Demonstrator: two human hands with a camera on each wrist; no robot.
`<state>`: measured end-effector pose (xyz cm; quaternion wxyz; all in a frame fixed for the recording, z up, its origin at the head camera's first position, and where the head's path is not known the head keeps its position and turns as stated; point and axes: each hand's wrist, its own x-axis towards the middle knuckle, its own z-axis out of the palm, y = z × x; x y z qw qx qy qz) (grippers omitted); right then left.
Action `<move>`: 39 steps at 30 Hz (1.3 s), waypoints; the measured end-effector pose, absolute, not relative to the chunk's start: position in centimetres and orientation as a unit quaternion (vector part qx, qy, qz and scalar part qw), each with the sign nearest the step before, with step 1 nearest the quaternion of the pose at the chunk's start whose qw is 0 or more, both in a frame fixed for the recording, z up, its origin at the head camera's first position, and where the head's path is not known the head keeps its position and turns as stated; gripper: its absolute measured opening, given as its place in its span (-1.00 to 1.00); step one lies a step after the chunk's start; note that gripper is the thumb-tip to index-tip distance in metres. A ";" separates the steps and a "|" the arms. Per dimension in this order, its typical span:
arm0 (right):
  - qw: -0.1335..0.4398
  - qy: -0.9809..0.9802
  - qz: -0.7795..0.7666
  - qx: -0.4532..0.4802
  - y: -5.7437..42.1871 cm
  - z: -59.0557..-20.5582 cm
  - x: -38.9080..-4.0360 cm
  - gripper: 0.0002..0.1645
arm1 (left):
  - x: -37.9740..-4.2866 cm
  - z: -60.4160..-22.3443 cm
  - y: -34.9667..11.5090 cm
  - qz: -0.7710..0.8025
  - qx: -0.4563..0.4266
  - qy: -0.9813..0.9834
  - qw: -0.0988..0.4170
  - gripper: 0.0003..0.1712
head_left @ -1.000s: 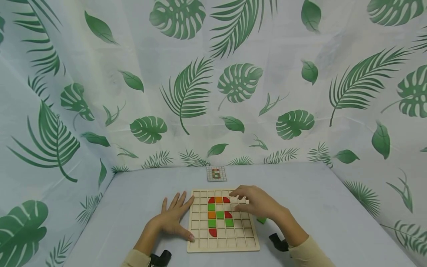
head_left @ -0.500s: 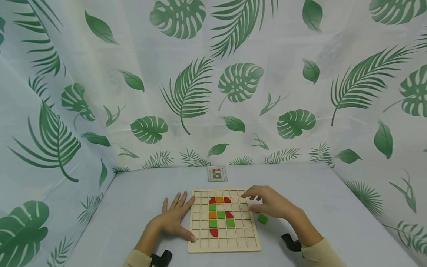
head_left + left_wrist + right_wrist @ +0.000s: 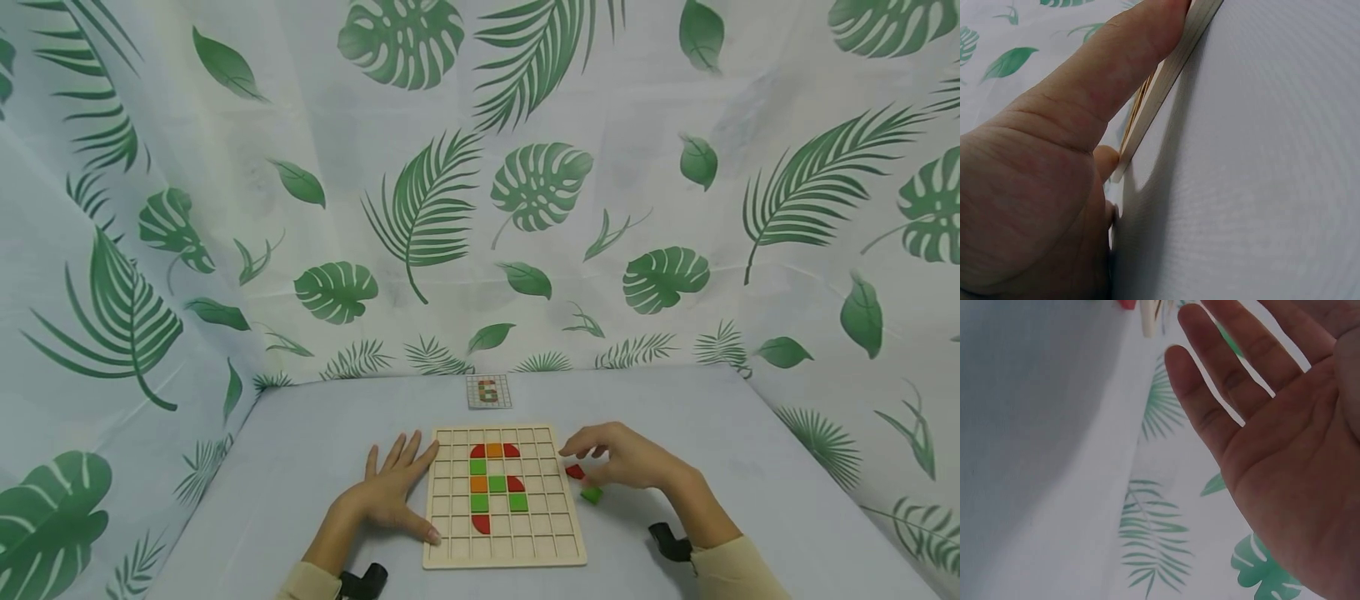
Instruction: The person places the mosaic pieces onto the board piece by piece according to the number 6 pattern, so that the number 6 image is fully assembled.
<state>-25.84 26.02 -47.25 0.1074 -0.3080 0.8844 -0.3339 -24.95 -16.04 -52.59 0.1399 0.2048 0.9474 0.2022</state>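
Note:
My left hand (image 3: 392, 493) lies spread at the left side of the wooden grid board (image 3: 504, 550), thumb and index finger touching its edge. In the left wrist view the thumb (image 3: 1138, 53) rests against the board's side. Red quarter-round, green square and orange square tiles sit in the board's cells, such as the green tile (image 3: 518, 502). My right hand (image 3: 626, 456) hovers just right of the board with fingers apart. Below it on the table are a loose red tile (image 3: 574, 472) and a loose green tile (image 3: 592, 495). The right wrist view shows loosely extended fingers, nothing between those visible.
A small pattern card (image 3: 488, 391) lies behind the board, printed with a figure of coloured cells. A white cloth covers the table (image 3: 337, 425). A leaf-printed curtain (image 3: 450, 208) stands behind and on both sides. Black wrist devices (image 3: 669, 542) sit under both forearms.
My right hand has moved right, from above the board to beside it. The loose green tile and then the red one have come into view. My left hand has stayed put.

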 end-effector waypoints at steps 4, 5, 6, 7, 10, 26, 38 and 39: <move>0.132 0.879 -0.337 -0.309 26.5 -47.4 -26.0 -0.54 | -24.9 -52.5 -16.0 0.199 0.204 0.948 0.141 0.66; 0.137 0.879 -0.336 -0.310 26.6 -47.4 -26.0 -0.54 | -24.9 -52.5 -16.0 0.199 0.204 0.948 0.141 0.66; 0.141 0.878 -0.334 -0.312 26.7 -47.4 -26.0 -0.54 | -24.9 -52.5 -16.0 0.199 0.205 0.948 0.141 0.66; 0.145 0.878 -0.331 -0.314 26.8 -47.4 -26.0 -0.55 | -24.9 -52.5 -16.0 0.200 0.206 0.947 0.142 0.66; 0.153 0.876 -0.327 -0.319 27.0 -47.6 -26.1 -0.57 | -24.9 -52.4 -16.0 0.205 0.207 0.946 0.143 0.65; 0.174 0.881 -0.309 -0.312 27.2 -48.5 -26.2 -0.62 | -24.9 -52.6 -16.1 0.204 0.207 0.945 0.148 0.66; 0.160 0.899 -0.289 -0.289 26.8 -49.2 -26.3 -0.61 | -25.0 -52.7 -16.1 0.199 0.203 0.947 0.148 0.66; 0.161 0.898 -0.290 -0.288 26.8 -49.3 -26.3 -0.61 | -25.0 -52.7 -16.1 0.200 0.203 0.947 0.146 0.66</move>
